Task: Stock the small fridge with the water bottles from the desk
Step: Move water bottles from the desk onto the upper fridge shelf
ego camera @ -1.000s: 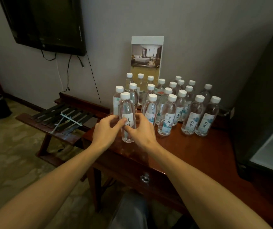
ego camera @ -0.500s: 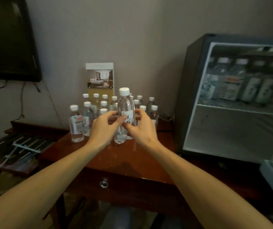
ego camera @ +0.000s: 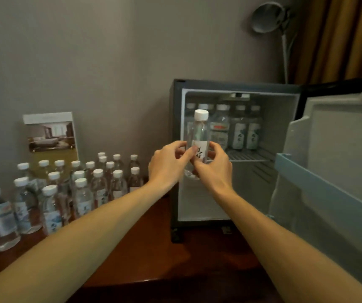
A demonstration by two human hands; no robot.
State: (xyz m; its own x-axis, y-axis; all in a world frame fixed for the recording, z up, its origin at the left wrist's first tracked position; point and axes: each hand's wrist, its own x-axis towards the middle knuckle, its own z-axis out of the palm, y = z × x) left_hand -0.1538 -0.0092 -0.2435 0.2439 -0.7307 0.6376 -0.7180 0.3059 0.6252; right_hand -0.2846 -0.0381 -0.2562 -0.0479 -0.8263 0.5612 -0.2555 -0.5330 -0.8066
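Observation:
I hold one clear water bottle (ego camera: 199,133) with a white cap upright in the air, in front of the open small fridge (ego camera: 176,149). My left hand (ego camera: 168,164) grips its lower left side and my right hand (ego camera: 215,166) grips its lower right side. Several bottles (ego camera: 239,130) stand in a row on the fridge's upper wire shelf (ego camera: 249,155). The space under the shelf shows no bottles. Many more water bottles (ego camera: 81,189) stand grouped on the wooden desk (ego camera: 153,254) at the left.
The fridge door (ego camera: 333,171) swings open to the right, its blue door rack jutting toward me. A hotel brochure card (ego camera: 51,136) leans on the wall behind the desk bottles. A round mirror on a stand (ego camera: 267,17) and a curtain (ego camera: 339,38) are at the upper right.
Both hands lifted the bottle off the desk and carried it right, up to the fridge opening. My view swung right, so the fridge now fills the middle.

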